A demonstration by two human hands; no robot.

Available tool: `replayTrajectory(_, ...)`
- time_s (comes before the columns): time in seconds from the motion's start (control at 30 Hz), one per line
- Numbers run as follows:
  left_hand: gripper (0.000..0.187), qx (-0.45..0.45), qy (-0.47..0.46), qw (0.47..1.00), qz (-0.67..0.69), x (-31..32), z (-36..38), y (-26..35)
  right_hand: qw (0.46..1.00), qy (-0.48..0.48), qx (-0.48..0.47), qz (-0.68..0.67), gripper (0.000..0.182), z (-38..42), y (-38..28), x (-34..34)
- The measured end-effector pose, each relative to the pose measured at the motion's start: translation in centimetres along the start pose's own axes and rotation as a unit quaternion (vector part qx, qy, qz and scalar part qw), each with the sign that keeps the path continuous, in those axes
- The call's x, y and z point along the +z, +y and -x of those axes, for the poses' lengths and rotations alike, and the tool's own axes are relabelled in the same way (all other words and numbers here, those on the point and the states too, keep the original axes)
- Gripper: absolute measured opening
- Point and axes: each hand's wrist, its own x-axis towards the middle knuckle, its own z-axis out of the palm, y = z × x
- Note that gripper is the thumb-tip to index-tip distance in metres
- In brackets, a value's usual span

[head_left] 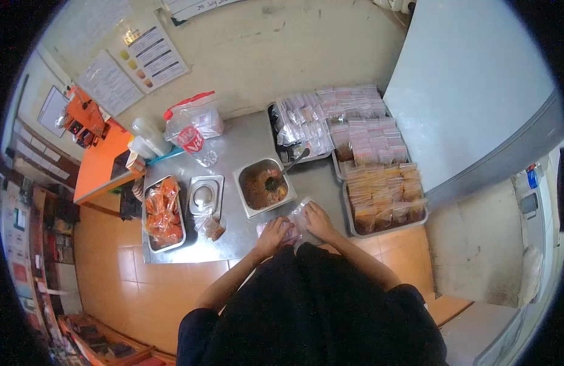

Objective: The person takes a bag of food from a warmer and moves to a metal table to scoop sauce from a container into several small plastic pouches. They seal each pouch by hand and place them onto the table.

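At the table's front edge, my left hand [274, 236] has its fingers curled over small clear plastic bags with pinkish edges [260, 229]. Close beside it, my right hand [319, 221] pinches a clear plastic bag [299, 212]. Just beyond both hands stands a square steel pan [256, 213] of brown sauce with chunks in it. A ladle [288, 166] rests in the sauce, its handle leaning over the far right rim. Left of my hands lies a small filled bag [211, 228] with brown contents, near a steel lid [204, 196].
Trays of filled bags stand at right, the nearest holding orange-brown packets [386, 198]. At left is a tray of bagged orange-red food [163, 213]. A plastic bottle [193, 141] lies behind on the steel table [236, 134]. A white panel [471, 85] rises at right.
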Motion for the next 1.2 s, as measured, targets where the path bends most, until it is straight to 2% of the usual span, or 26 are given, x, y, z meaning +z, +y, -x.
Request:
replayTrajectory(0.07, 0.041, 0.017, 0.001, 0.999, -0.031, 0.9, 0.4, -0.5, 0.999, -0.010, 0.022, -0.040, 0.009, -0.1, -0.3, -0.5)
replayTrajectory(0.17, 0.040, -0.012, -0.001, 1.000, 0.001, 0.6, 0.3, 0.2, 0.997, 0.008, 0.050, -0.063, 0.007, -0.4, 0.7, -0.5)
replayTrajectory(0.23, 0.041, -0.104, -0.031, 0.990, 0.093, 1.6, 0.3, -0.8, 0.994, 0.030, 0.059, -0.082, 0.008, -1.0, 0.6, -1.7)
replayTrajectory(0.3, 0.040, -0.204, 0.014, 0.940, 0.273, 2.1, -0.1, -0.6, 0.990, 0.054, 0.058, -0.116, 0.009, -1.9, -1.3, -4.9)
replayTrajectory(0.33, 0.038, -0.254, 0.073, 0.878, 0.400, 0.5, -2.1, 1.9, 0.993, 0.041, 0.027, -0.105, 0.010, -2.1, -2.8, -6.4)
replayTrajectory(0.37, 0.036, -0.297, 0.130, 0.792, 0.517, -0.6, -3.6, 3.6, 0.995, 0.028, -0.003, -0.093, 0.011, -2.3, -4.4, -7.8)
replayTrajectory(0.47, 0.028, -0.255, 0.069, 0.806, 0.530, -0.9, -5.6, 4.3, 0.995, 0.035, -0.040, -0.088, 0.012, -2.7, -7.8, -9.8)
replayTrajectory(0.5, 0.024, -0.264, 0.096, 0.800, 0.531, -1.0, -6.0, 4.7, 0.994, 0.047, -0.044, -0.091, 0.012, -2.9, -8.2, -9.9)
replayTrajectory(0.6, 0.019, -0.282, 0.153, 0.788, 0.525, -1.7, -6.8, 5.5, 0.960, -0.028, 0.072, -0.268, 0.013, -2.4, -6.8, -9.9)
replayTrajectory(0.7, 0.020, -0.282, 0.158, 0.804, 0.499, -2.8, -7.0, 5.6, 0.918, 0.045, 0.192, -0.345, 0.012, -2.4, -6.9, -10.9)
replayTrajectory(0.73, 0.021, -0.280, 0.161, 0.815, 0.481, -3.3, -7.1, 5.6, 0.897, 0.017, 0.219, -0.383, 0.013, -2.5, -6.9, -12.0)
replayTrajectory(0.83, 0.019, -0.262, 0.182, 0.838, 0.442, -4.2, -7.2, 6.2, 0.878, -0.111, 0.205, -0.418, 0.014, -2.1, -5.6, -11.8)
replayTrajectory(0.97, 0.015, -0.256, 0.215, 0.872, 0.358, -5.2, -7.4, 7.7, 0.887, -0.140, 0.191, -0.396, 0.014, -2.2, -7.1, -11.9)
replayTrajectory(1.03, 0.013, -0.264, 0.227, 0.865, 0.362, -4.9, -7.1, 7.6, 0.909, -0.168, 0.179, -0.338, 0.012, -2.3, -6.8, -11.4)
replayTrajectory(1.13, 0.011, -0.271, 0.244, 0.864, 0.347, -5.5, -7.1, 7.7, 0.893, -0.142, 0.185, -0.385, 0.008, -3.0, -8.5, -11.4)
replayTrajectory(1.2, 0.011, -0.273, 0.253, 0.866, 0.334, -6.2, -7.1, 8.0, 0.912, -0.153, 0.173, -0.339, 0.006, -3.6, -9.4, -11.7)
